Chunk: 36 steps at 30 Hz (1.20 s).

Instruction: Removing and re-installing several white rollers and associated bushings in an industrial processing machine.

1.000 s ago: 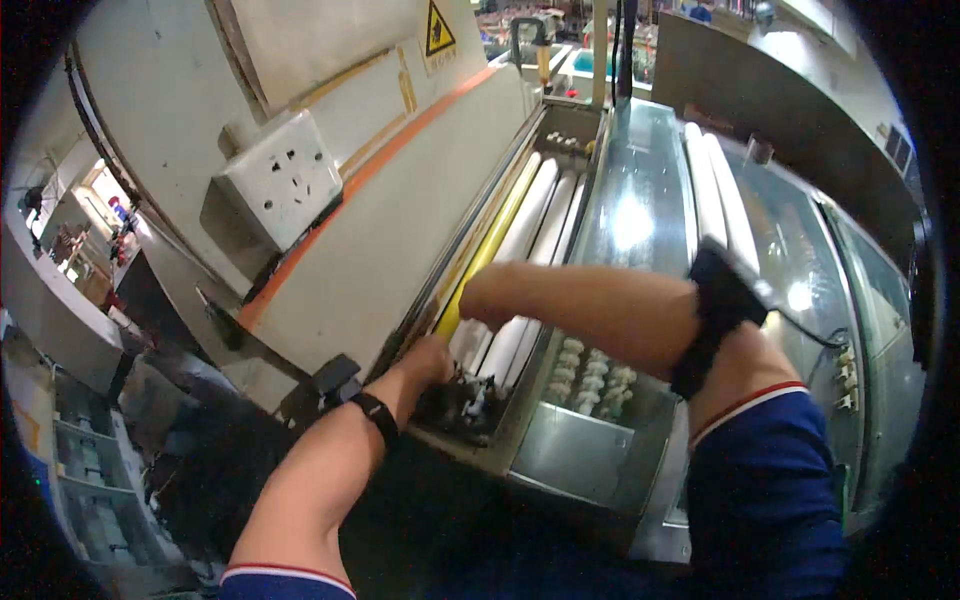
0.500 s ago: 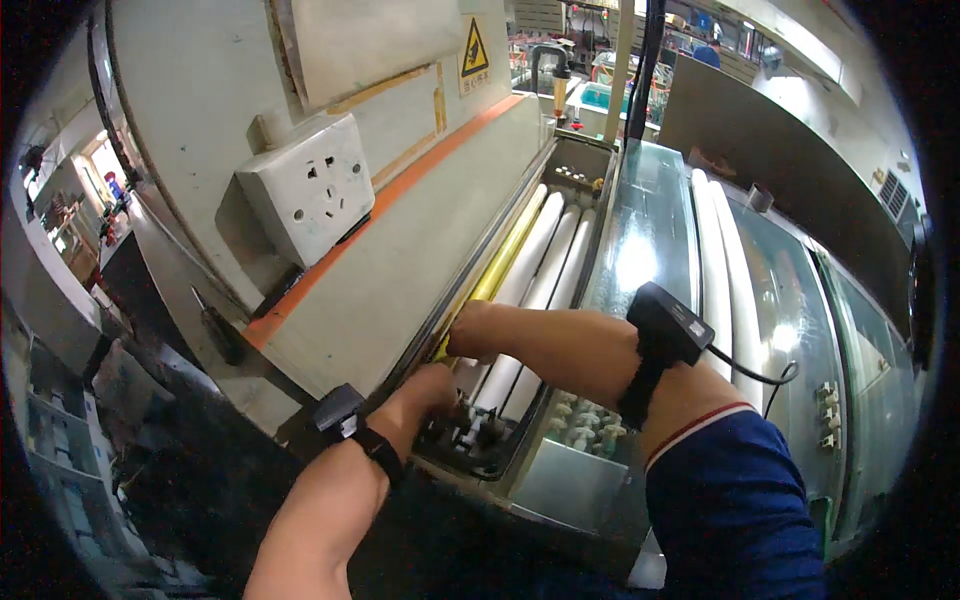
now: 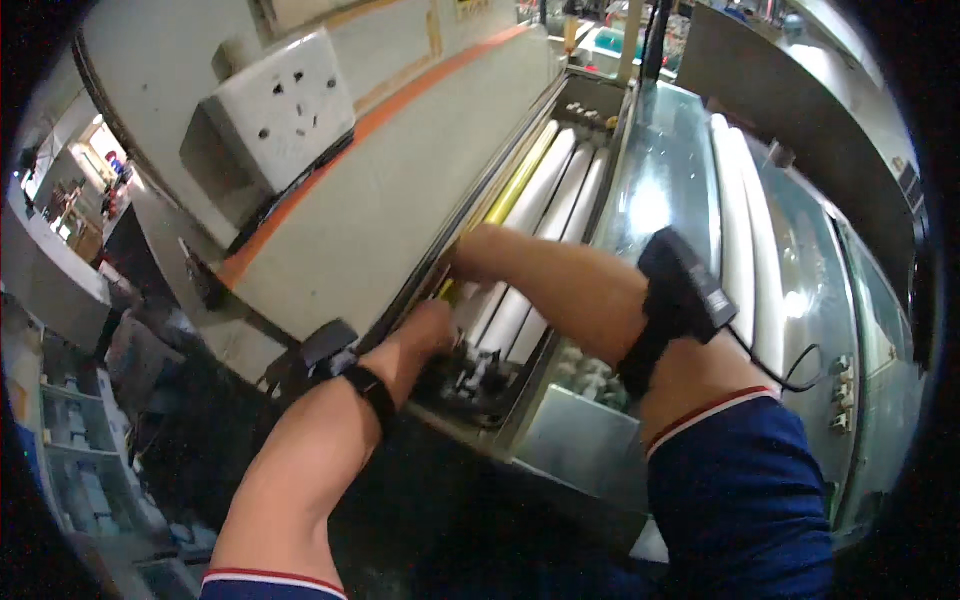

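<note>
A long yellow rod (image 3: 523, 178) lies along the left side of a narrow open trough, beside several white rollers (image 3: 540, 188). My right hand (image 3: 480, 254) is closed over the near part of the rod, its fingers mostly turned away. Just nearer to me, my left hand (image 3: 430, 324) reaches in at the trough's near left end, next to the rod. The left fingers are hidden and blurred, so what they touch cannot be made out. Dark fittings (image 3: 475, 378) sit at the near end of the rollers, right beside my left hand.
To the left rises a pale machine panel (image 3: 400, 200) with an orange strip and a white socket box (image 3: 285, 110). Right of the trough are a glass cover (image 3: 655, 190), two more white rollers (image 3: 738, 230) and further glass panels. Dark bands with small devices are strapped on both forearms.
The view has shifted, so the trough and socket box sit higher in it. Both hands stay at the near left of the trough, slightly farther apart, with more of the rod showing between them.
</note>
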### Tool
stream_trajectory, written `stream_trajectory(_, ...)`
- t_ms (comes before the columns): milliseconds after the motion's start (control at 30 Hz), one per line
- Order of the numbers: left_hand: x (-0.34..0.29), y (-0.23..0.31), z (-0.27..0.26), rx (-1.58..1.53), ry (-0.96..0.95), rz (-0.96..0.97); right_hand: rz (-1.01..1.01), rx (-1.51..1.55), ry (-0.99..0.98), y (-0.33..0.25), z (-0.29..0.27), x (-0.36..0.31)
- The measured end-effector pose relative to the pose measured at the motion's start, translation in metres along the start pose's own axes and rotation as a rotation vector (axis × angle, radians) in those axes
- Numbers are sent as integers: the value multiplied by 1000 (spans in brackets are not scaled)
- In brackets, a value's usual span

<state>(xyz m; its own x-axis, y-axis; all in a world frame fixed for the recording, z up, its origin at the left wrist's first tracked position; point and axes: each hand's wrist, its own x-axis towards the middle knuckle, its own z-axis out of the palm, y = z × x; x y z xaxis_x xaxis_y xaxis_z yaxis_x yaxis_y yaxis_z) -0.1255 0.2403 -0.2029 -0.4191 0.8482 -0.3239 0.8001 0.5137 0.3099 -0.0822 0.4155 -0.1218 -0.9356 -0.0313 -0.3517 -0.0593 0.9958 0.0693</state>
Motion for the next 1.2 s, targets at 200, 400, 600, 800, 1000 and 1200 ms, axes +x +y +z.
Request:
stream_trajectory(200, -13, 43, -34, 801, -255, 301, -138, -189, -1, -4, -43, -52)
stream_trajectory(400, -28, 61, -53, 287, -239, -108, -136, -59, 98, -6, -58, -62)
stream_trajectory(600, -18, 21, -19, 675, 63, 242, -235, -8, 55, -17, -62, -68)
stream_trajectory(800, -17, 32, -13, 328, 142, 132, -219, -155, -187, -24, -50, -65)
stream_trajectory(1000, -9, 3, 8, 288, 331, 214, -177, -107, -137, -29, -51, -43)
stream_trajectory(1200, -23, 51, -51, 356, -141, 147, -179, -88, -234, -12, -22, -42)
